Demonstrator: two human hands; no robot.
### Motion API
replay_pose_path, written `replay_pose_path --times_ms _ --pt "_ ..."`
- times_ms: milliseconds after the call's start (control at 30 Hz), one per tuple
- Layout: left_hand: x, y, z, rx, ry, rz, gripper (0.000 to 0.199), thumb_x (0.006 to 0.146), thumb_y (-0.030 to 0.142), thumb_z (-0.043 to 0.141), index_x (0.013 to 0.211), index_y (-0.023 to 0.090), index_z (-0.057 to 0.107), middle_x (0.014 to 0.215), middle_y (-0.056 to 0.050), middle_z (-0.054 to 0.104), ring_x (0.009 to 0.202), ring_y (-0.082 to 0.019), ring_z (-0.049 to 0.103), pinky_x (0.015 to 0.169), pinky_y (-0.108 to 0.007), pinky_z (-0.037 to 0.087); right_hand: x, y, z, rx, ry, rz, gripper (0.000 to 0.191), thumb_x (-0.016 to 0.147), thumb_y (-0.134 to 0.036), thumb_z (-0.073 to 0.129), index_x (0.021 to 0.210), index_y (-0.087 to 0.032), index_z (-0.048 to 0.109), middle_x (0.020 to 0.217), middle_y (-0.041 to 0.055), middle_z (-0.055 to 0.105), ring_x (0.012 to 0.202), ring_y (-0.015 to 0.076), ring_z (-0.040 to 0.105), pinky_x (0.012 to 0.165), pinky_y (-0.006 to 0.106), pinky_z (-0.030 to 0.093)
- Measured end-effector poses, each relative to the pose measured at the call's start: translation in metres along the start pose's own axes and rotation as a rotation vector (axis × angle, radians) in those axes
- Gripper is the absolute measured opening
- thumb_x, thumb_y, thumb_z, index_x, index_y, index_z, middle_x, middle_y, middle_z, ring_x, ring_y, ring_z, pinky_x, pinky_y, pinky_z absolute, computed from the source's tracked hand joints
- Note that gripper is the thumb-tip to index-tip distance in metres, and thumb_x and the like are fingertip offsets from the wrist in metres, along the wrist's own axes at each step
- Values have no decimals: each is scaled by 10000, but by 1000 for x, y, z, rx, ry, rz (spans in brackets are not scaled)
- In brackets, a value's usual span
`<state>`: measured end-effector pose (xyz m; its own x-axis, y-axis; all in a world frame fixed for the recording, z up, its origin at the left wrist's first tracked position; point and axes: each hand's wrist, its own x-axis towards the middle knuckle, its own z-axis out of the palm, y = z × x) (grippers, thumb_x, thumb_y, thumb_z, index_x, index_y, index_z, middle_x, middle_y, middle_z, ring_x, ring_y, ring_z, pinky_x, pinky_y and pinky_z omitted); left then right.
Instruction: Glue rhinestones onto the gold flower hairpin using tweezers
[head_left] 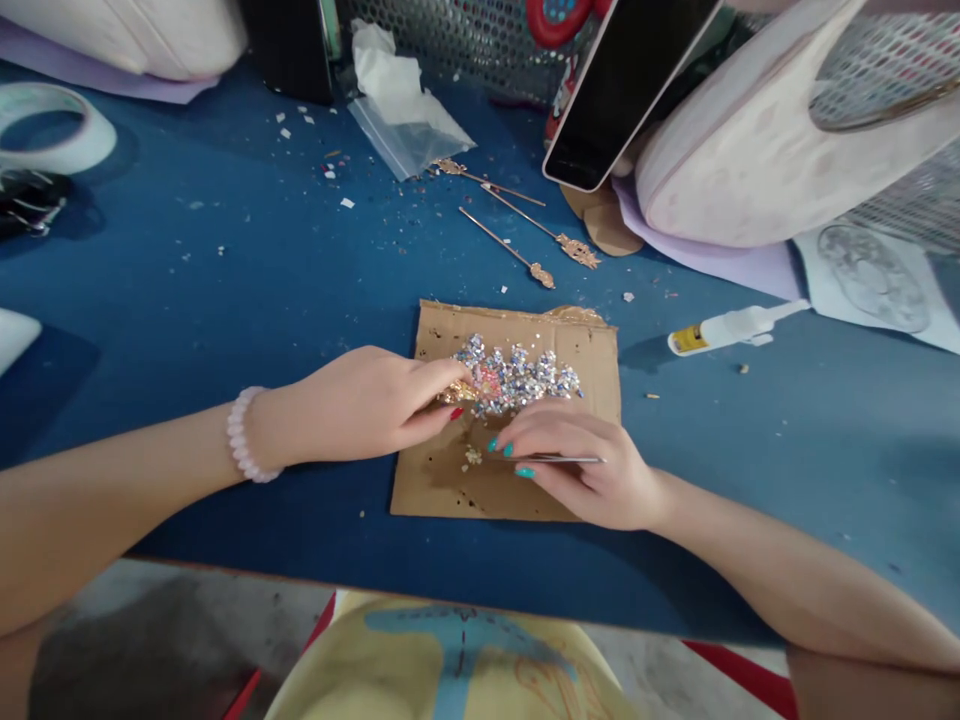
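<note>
My left hand [367, 405], wearing a pale beaded bracelet, pinches a small gold-coloured ornament [457, 392] at the left of a sparkling piece. My right hand [589, 460] is closed around thin metal tweezers [562, 459], which lie nearly level and point left. Close to the tweezers' tip lies a small pale cluster of stones [472, 456] on the cardboard [435, 490]. Behind my fingers, a heap of silver, blue and violet rhinestones [525, 375] is spread over the board, with a pink patch [489, 382] beside the ornament. My fingers partly hide the ornament's shape.
Several copper-coloured hairpins [499, 235] lie behind the board. A glue bottle [731, 328] rests at the right. Along the back are a plastic bag [401, 125], a phone [630, 90] and a pale curved object [727, 150]. A tape roll [90, 140] sits at the far left.
</note>
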<state>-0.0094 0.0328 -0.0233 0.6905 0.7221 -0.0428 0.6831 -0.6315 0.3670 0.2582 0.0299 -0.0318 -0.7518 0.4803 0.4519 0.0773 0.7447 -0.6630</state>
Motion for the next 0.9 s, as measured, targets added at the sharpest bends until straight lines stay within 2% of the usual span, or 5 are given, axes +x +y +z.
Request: replay_pose_path --times_ms 233,533,900 --pt "-1 1 0 33 39 19 334 1018 256 431 1248 130 638 504 65 473 463 -162 502 492 -284 276 -5 -2 -4 -57 -8 1 72 989 -106 570 975 -165 608 905 84 776 869 173 744 816 341 614" --pt "-2 4 -3 -15 -15 -37 375 1006 256 444 1325 164 619 512 57 534 493 -177 539 519 -293 302 -5 -3 -4 -69 -26 -14 90 1021 -129 539 973 -180 595 898 81 780 848 166 746 793 341 624" --pt "-3 3 -1 -16 23 4 374 1010 255 438 1307 135 632 537 39 573 508 -183 553 514 -303 315 -7 -3 -4 -59 -35 -19 59 1016 -140 551 1002 -174 598 927 89 779 879 162 743 826 351 625"
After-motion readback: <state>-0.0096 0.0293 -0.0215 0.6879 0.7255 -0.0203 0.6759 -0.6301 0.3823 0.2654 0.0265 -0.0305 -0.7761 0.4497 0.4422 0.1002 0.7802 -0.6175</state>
